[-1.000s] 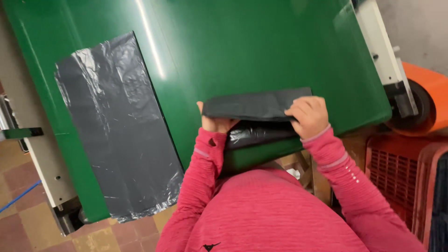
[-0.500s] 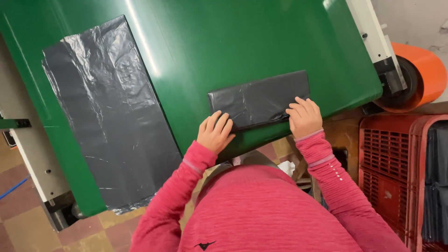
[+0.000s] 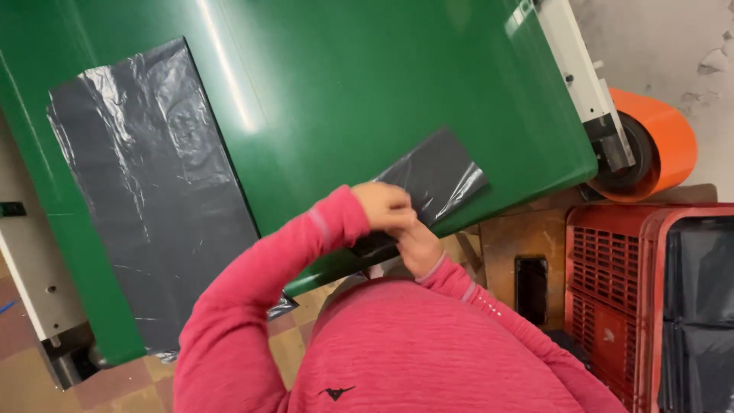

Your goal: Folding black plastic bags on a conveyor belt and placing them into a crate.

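Grey folded plastic bag, flat under both palms half a second ago, now lifts off the near edge of the green counter; left hand and right hand pinch its near end. Another bag lies flat far left.

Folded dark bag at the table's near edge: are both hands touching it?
Touching. In the head view the left hand presses on the folded dark bag, and the right hand grips its near end at the green table edge.

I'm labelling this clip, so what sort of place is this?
Probably a plastic-bag factory or packing workshop: a wide green conveyor belt carries flat grey plastic bags, beside an orange roller and red crates.
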